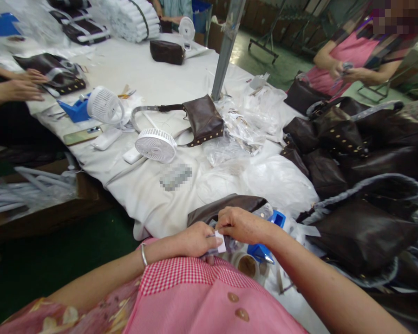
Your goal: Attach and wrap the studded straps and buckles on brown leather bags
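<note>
My left hand point(197, 239) is closed, its thumb pressed on a small white label point(220, 242) close to my apron. My right hand point(242, 225) pinches at the label's top edge, its fingertips almost touching my left hand. Clear or greyish plastic wrapping shows beneath the fingers; what it covers is hidden. Just beyond my hands lies a dark brown leather bag point(226, 207), partly covered by them. A blue tape dispenser point(261, 253) and a roll of tape point(247, 266) sit beside my right forearm.
Brown bags point(365, 227) with wrapped straps pile up on the right. Clear plastic bags point(275, 178), a white fan point(156, 145) and a studded brown bag point(204, 119) lie on the white-covered table point(153, 204). A metal post point(226, 51) rises from it. Co-workers stand at left and right.
</note>
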Demonstrator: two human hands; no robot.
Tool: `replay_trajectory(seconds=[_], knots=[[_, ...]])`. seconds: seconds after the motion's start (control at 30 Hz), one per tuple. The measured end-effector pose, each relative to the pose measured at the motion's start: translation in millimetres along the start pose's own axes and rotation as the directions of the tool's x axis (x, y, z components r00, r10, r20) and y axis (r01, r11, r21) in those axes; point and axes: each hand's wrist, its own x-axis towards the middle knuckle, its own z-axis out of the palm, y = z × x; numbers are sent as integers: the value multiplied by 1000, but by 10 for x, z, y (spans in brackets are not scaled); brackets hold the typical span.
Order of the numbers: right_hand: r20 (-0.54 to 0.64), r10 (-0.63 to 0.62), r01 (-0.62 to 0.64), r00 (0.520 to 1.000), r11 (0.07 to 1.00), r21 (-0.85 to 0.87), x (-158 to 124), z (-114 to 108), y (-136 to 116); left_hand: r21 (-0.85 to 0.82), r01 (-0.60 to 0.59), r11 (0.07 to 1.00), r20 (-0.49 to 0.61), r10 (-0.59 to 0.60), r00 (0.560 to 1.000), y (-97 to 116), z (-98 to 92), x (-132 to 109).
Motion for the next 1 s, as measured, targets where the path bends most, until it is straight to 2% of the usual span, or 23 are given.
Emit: replay_trajectory(seconds=[0.1, 0.23, 0.37, 0.73, 0.87, 1.0], knots=[[25, -13, 14, 1000, 1000, -17, 4, -23, 2, 42, -19, 999, -18, 20, 1000, 14, -13, 3], [-3, 8, -8, 1000, 997, -77, 17, -24, -42, 75, -48, 996, -37, 51, 998, 23, -21, -7], [-24, 32, -35, 999, 991, -130, 16, -14, -101, 93, -44, 995, -49, 48, 998, 11, -16, -5], [27, 63, -54, 998, 966, -252, 8, -14, -170, 138, -30, 990, -68, 40, 997, 3, 17, 24], [31, 70, -56, 997, 945, -322, 4, 32, -201, 143, 1, 990, -66, 8, 998, 30, 40, 26], [26, 19, -7, 999, 912, -410, -21, 122, -197, 136, 63, 989, -90, -51, 995, 86, 63, 13]])
